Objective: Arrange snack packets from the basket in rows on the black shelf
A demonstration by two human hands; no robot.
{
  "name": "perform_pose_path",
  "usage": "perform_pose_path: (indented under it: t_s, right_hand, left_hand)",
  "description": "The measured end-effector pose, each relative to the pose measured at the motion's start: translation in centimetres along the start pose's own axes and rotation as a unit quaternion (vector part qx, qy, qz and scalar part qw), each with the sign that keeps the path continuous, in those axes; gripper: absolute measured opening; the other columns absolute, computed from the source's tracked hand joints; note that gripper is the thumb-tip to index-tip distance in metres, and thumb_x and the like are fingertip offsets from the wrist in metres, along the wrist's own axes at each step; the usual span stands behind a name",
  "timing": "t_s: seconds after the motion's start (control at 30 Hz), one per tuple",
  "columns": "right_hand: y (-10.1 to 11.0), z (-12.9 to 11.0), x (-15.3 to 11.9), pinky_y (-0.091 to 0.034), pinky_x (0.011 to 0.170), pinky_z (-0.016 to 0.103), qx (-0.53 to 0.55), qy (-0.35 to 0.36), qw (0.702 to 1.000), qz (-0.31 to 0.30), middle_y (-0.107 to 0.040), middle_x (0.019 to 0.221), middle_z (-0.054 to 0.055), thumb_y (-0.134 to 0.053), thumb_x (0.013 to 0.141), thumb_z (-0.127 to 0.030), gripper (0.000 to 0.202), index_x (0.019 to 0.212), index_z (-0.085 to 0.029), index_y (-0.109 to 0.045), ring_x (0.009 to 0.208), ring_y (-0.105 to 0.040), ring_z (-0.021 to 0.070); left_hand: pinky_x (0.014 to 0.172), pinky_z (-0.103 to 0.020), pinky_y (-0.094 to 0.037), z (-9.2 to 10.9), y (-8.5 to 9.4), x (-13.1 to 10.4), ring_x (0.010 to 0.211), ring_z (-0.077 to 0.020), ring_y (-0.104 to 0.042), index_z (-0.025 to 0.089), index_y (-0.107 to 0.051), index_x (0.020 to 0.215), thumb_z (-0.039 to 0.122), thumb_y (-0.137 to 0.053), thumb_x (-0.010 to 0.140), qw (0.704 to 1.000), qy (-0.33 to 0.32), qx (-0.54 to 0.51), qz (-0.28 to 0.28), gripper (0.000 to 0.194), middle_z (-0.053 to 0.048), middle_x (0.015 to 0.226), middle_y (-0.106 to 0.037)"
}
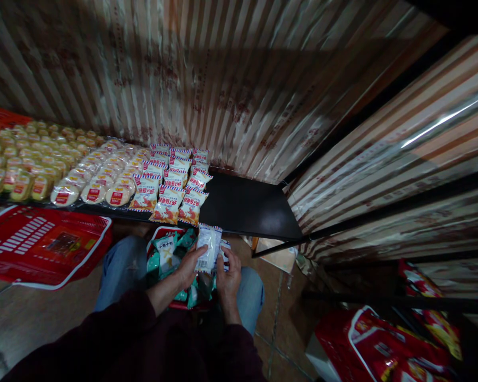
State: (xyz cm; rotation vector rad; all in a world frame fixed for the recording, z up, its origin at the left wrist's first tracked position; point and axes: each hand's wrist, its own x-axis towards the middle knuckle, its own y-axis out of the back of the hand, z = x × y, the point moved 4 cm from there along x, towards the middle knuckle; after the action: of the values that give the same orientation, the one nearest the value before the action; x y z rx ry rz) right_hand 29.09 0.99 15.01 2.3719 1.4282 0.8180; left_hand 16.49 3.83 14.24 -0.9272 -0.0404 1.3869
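My left hand [188,268] grips a small snack packet [209,247], its thumb pressed on the printed back. Close beside it, my right hand [228,273] is closed on a second snack packet [224,249], mostly covered by the fingers and the first packet. Below both hands, between my knees, a red basket [159,232] holds several teal and white packets [166,249]. In front of me, rows of matching white and orange snack packets [168,204] stand on a black shelf [250,204].
Left along the shelf are round wrapped cakes [92,192] and small yellow packaged cakes [22,185]. A red basket [43,244] sits on the floor at left. Red packages [402,339] lie at lower right. A black metal frame [366,223] and striped plastic sheeting [223,79] enclose the shelf.
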Motion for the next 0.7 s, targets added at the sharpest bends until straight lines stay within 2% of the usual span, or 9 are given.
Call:
perform_pose_path:
  t_s: [0.1,0.27,0.4,0.53,0.63,0.7]
  right_hand:
    - [0.0,-0.4,0.0,-0.046,0.084,0.039,-0.006,0.007,1.0,-0.004,-0.065,0.103,0.01,-0.045,0.089,-0.034,0.03,0.105,-0.018,-0.065,0.098,-0.057,0.0233]
    - [0.3,-1.7,0.2,-0.042,0.094,0.043,-0.016,0.052,0.998,0.005,-0.065,0.108,0.01,-0.041,0.092,-0.031,0.032,0.109,-0.019,-0.064,0.105,-0.056,0.0228]
    - [0.1,-2.5,0.4,-0.041,0.096,0.044,-0.019,0.062,0.998,-0.008,-0.065,0.111,0.01,-0.041,0.092,-0.032,0.031,0.109,-0.02,-0.064,0.107,-0.055,0.0229]
    - [-0.3,-2.6,0.4,-0.043,0.094,0.043,0.006,0.034,0.999,-0.022,-0.063,0.113,0.011,-0.042,0.091,-0.036,0.034,0.112,-0.019,-0.062,0.109,-0.055,0.0229]
    - [-0.5,-2.2,0.3,-0.045,0.092,0.041,0.028,-0.009,0.999,-0.034,-0.061,0.118,0.012,-0.043,0.09,-0.041,0.038,0.117,-0.018,-0.059,0.111,-0.055,0.0236]
    - [-0.5,-1.8,0.2,-0.047,0.091,0.039,0.044,-0.038,0.997,-0.043,-0.06,0.121,0.013,-0.044,0.09,-0.043,0.042,0.122,-0.018,-0.056,0.111,-0.055,0.0238]
  left_hand:
    - [0.086,-0.036,-0.05,0.2,-0.3,0.0,0.1,-0.0255,-0.065,0.02,-0.058,0.12,0.039,-0.072,0.068,1.0,0.001,-0.021,0.002,0.057,-0.007,0.112,-0.068]
    - [0.093,-0.037,-0.047,0.6,-0.8,-0.1,0.106,-0.026,-0.063,0.02,-0.06,0.116,0.036,-0.072,0.066,0.999,-0.001,-0.037,0.008,0.054,-0.007,0.115,-0.067]
    - [0.096,-0.038,-0.044,0.8,-0.9,-0.2,0.109,-0.027,-0.061,0.019,-0.059,0.119,0.037,-0.073,0.064,0.999,-0.016,-0.028,0.009,0.059,-0.008,0.117,-0.066]
    - [0.098,-0.038,-0.043,0.8,-1.0,-0.3,0.111,-0.0267,-0.059,0.021,-0.056,0.124,0.04,-0.072,0.067,0.999,-0.04,-0.008,-0.018,0.063,-0.007,0.121,-0.064]
    - [0.101,-0.037,-0.041,0.9,-1.4,-0.3,0.115,-0.0246,-0.057,0.023,-0.055,0.126,0.042,-0.067,0.072,0.996,-0.072,0.003,-0.058,0.058,-0.005,0.124,-0.063]
    - [0.104,-0.036,-0.038,0.7,-1.5,-0.1,0.122,-0.0234,-0.052,0.023,-0.054,0.126,0.044,-0.062,0.076,0.994,-0.086,0.008,-0.065,0.055,-0.004,0.127,-0.06]
